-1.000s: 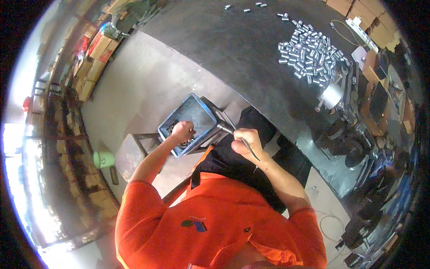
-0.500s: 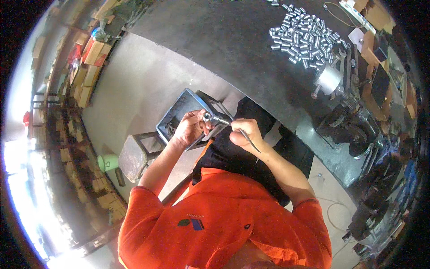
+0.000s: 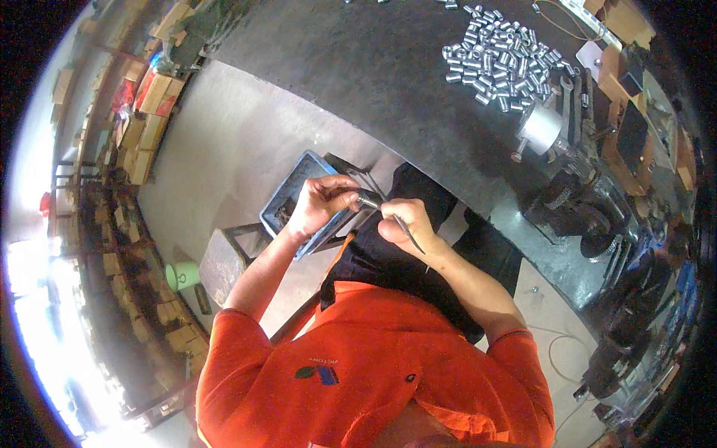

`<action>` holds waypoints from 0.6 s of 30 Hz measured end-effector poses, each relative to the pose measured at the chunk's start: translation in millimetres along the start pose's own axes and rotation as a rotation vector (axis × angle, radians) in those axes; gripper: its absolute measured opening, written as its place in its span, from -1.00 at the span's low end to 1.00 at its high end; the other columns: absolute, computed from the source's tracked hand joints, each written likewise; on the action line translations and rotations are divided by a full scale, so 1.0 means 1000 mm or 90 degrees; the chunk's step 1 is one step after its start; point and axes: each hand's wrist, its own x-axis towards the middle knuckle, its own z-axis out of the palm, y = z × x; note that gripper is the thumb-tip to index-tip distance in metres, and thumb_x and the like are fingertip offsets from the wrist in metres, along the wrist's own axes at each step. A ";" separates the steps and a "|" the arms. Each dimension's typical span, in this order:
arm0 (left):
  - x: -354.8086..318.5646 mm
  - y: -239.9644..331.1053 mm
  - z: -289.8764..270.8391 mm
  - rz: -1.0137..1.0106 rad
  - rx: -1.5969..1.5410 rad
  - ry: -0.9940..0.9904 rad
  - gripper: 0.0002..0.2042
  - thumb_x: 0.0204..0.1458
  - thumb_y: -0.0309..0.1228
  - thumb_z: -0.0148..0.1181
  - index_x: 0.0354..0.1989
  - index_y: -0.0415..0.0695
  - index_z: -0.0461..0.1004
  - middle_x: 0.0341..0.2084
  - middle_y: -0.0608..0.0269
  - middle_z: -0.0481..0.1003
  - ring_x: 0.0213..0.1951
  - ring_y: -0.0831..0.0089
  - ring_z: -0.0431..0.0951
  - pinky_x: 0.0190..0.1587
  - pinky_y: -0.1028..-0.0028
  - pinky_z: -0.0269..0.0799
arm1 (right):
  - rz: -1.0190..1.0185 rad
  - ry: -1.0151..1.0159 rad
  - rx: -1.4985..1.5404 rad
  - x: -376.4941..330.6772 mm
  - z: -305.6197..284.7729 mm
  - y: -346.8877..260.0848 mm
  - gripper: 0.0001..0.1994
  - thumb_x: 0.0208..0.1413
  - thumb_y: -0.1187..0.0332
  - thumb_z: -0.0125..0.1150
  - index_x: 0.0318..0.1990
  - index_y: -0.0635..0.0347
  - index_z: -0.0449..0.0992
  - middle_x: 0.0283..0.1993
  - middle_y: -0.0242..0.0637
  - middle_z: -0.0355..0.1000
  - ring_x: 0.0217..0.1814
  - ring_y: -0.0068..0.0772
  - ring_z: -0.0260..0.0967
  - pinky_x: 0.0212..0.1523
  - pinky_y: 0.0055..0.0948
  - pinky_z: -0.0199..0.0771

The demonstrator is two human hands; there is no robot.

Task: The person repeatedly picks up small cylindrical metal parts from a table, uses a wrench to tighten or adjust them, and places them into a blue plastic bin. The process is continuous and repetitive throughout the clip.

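The left hand [image 3: 323, 203] pinches — as far as the small view shows — a metal part [image 3: 364, 197] at the tip of a tool [image 3: 409, 237] gripped in the closed right hand [image 3: 408, 221], beside the blue bin [image 3: 291, 178]; likely a fitting step, calling for steady alignment

held tool [image 3: 371, 203]: silver | bin [image 3: 283, 186]: blue | shirt [image 3: 373, 336]: orange | tabletop [image 3: 358, 89]: dark grey

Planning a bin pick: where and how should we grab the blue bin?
Probably by the left rim of the blue bin, coming from its far left: that straight upper edge is exposed, while the left hand covers part of the bin in this view. It's open on top with dark contents, so I'd keep it level.
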 end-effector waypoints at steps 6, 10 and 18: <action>0.002 0.001 0.000 -0.039 -0.006 -0.024 -0.84 0.10 -0.49 0.13 -0.26 -0.38 0.46 -0.53 0.18 0.52 -0.49 0.49 0.54 -0.38 0.57 0.45 | -0.086 0.018 -0.135 0.001 -0.004 -0.001 -0.80 -0.20 0.39 0.22 -0.62 0.22 0.29 -0.65 -0.27 0.15 -0.69 -0.39 0.14 -0.63 -0.41 0.10; 0.002 -0.003 0.008 -0.079 -0.007 -0.027 -0.83 0.11 -0.48 0.12 -0.28 -0.38 0.45 -0.57 0.18 0.51 -0.56 0.49 0.52 -0.43 0.55 0.44 | -0.026 -0.004 -0.045 0.001 0.000 0.002 -0.83 -0.26 0.42 0.21 -0.63 0.21 0.31 -0.66 -0.28 0.24 -0.69 -0.29 0.23 -0.65 -0.38 0.20; 0.010 0.023 -0.019 -0.002 0.022 -0.043 -0.87 0.00 -0.61 0.16 -0.26 -0.30 0.45 -0.49 0.21 0.53 -0.42 0.49 0.53 -0.27 0.50 0.44 | 0.366 -0.052 0.576 0.005 -0.004 0.002 -0.82 -0.14 0.49 0.01 -0.71 0.15 0.25 -0.74 -0.51 0.09 -0.75 -0.69 -0.06 -0.73 -0.62 -0.17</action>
